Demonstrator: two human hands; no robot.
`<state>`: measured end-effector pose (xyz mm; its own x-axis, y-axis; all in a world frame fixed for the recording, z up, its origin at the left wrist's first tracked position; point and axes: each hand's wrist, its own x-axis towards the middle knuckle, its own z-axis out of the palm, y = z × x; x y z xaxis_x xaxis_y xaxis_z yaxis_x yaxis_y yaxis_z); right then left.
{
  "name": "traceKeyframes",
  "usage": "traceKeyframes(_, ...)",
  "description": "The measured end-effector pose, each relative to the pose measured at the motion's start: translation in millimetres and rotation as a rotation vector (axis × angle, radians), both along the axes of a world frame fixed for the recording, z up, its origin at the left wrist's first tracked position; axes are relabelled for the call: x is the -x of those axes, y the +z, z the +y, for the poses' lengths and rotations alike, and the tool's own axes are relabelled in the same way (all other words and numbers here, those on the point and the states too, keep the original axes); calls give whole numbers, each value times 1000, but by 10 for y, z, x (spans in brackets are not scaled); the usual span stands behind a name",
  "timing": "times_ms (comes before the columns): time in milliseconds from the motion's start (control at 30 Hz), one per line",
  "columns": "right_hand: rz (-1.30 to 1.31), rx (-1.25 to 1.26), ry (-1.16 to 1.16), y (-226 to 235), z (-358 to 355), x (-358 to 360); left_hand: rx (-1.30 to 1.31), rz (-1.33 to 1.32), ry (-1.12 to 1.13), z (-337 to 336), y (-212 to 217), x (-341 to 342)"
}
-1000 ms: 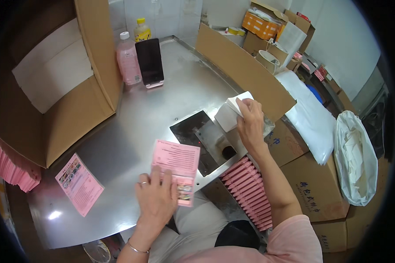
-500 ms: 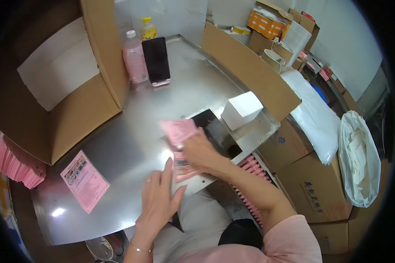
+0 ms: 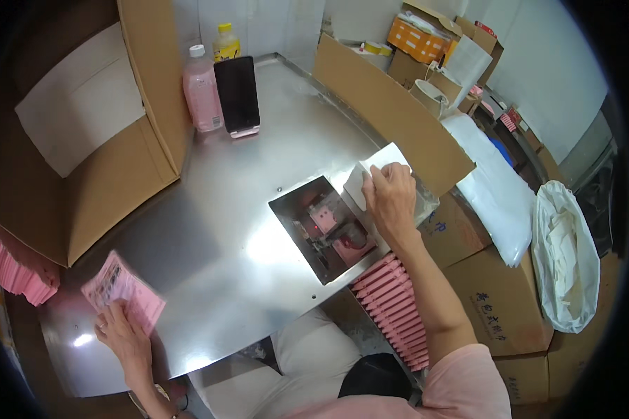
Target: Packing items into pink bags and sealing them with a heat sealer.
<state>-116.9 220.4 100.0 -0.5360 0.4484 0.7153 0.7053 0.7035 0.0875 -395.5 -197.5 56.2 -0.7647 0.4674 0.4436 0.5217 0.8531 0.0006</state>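
At the left of the metal table point(image 3: 223, 244), my left hand point(image 3: 124, 342) rests its fingers on the lower part of pink printed packets point(image 3: 136, 293). Those fingers lie extended, with the thumb partly hidden. My right hand point(image 3: 393, 199) has bent fingers gripping the top of a white block point(image 3: 356, 183), which stands near the table's right edge. Whether it is a box or stacked paper I cannot tell. Between my hands, a rectangular opening point(image 3: 304, 241) in the tabletop shows machine parts and a pink piece point(image 3: 323, 218) inside.
A large open carton point(image 3: 112, 202) stands on the left, beside more stacked pink packets point(image 3: 17, 269). At the back are a phone point(image 3: 237, 94), a pink bottle point(image 3: 201, 94) and a yellow-capped bottle point(image 3: 226, 45). Below the right edge runs a row of pink packets point(image 3: 391, 300); cartons point(image 3: 503, 300) stand beyond.
My right hand has left the pink packets by the opening and moved right onto the white block. My left hand has moved left onto the printed packets. The opening is now uncovered.
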Motion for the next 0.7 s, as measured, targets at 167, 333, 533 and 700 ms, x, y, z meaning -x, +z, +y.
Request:
traceKeyframes(167,158,164,84,42,-4,0,-89,-85,-169,17,239,-90)
traceKeyframes(333,185,219,125,71,11,-84,-318,-355,-820,984,253,-946)
traceKeyframes(533,202,257,153,64,25,-93,-349,-370,-767,1192,162,-1070)
traceKeyframes(700,195,61,319,-49,-172,-23,-234,-386,-975,1359,75,-1255)
